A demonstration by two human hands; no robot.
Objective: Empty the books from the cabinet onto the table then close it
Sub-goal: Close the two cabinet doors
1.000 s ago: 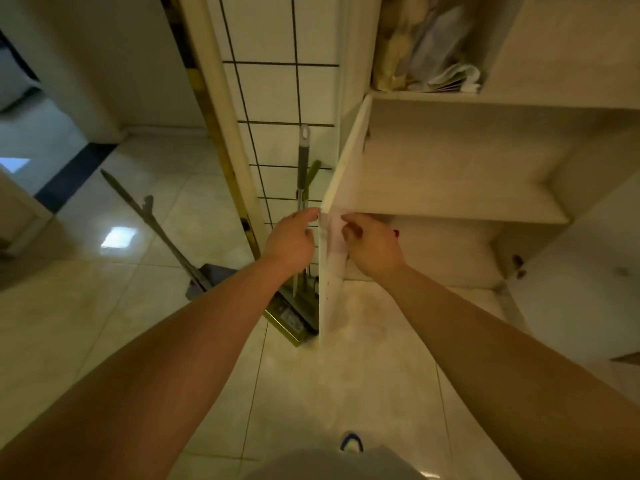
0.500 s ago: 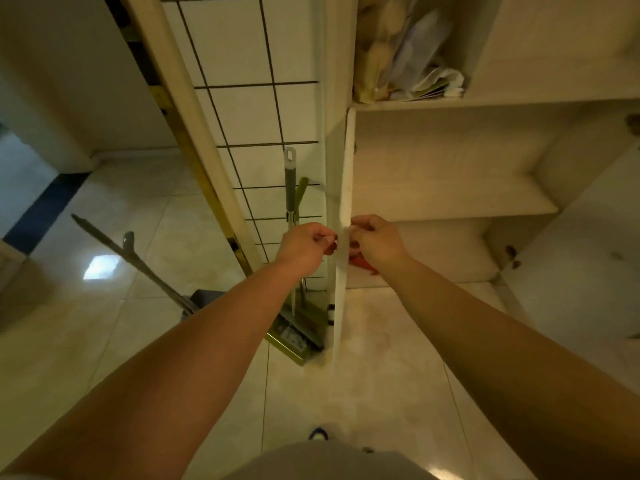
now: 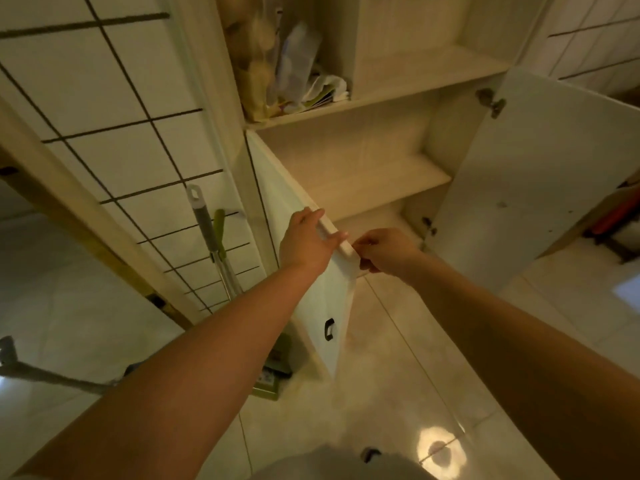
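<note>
Cabinet (image 3: pixel 360 174): centre.
Left door (image 3: pixel 311 271): before cabinet, hands on its edge.
Right door (image 3: pixel 533 174): right of cabinet.
Broom (image 3: pixel 207 237): left of cabinet.
Bags (image 3: pixel 291 64): in cabinet, top shelf.

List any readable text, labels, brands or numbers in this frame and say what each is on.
None can be read.
Green dustpan on the floor: a pale label patch, too blurred to read.
Papers and bags on the upper cabinet shelf: no legible print.
Left cabinet door, held by both hands: plain, only a dark handle.
</note>
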